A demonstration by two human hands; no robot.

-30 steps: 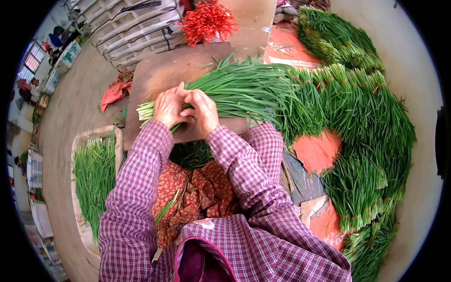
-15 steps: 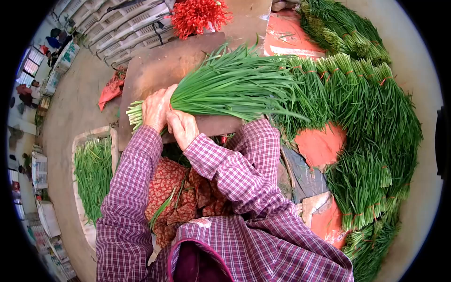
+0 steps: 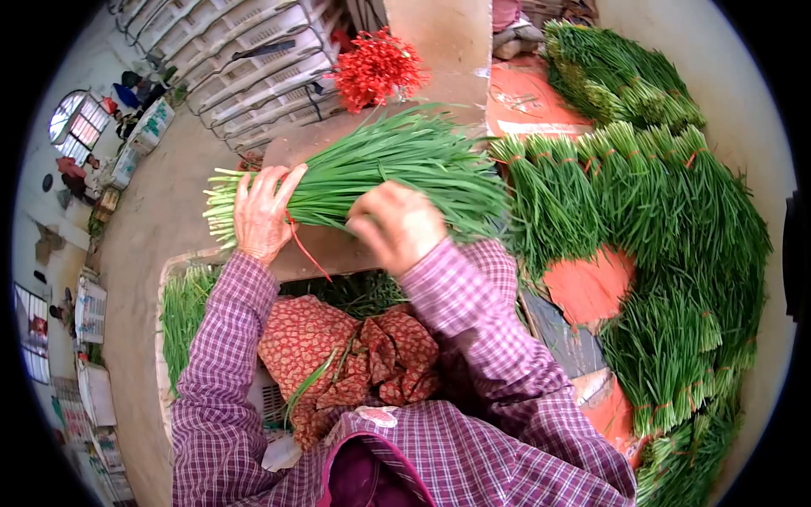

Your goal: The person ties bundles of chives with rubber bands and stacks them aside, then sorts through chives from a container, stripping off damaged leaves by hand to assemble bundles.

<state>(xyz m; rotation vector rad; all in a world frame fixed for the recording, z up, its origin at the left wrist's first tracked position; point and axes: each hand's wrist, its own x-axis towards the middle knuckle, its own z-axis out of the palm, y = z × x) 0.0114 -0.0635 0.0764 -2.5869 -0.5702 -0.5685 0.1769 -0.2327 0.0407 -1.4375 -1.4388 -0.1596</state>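
A thick bunch of green garlic chives (image 3: 397,165) lies across a brown board (image 3: 291,148), pale cut stems to the left and leaves to the right. My left hand (image 3: 266,207) is closed around the stem end, thumb and fingers pressed on it. A red tie (image 3: 307,252) hangs loosely from the bunch beside that hand, one end dangling toward me. Over the leaves, a little right of the tie, is my right hand (image 3: 401,221), blurred by motion with its fingers bent. Whether it holds anything is unclear.
Tied chive bundles (image 3: 625,182) line the right side on orange sheets (image 3: 589,286). Behind the board sits a clump of red ties (image 3: 380,69), with stacked pale crates (image 3: 262,55) farther left. More chives (image 3: 187,317) fill a container at left. Red floral cloth (image 3: 308,334) covers my lap.
My right hand has moved away from my left hand, rightward over the leaves. The red tie now hangs visibly from the bunch. The view has shifted slightly, and the bunch looks lifted.
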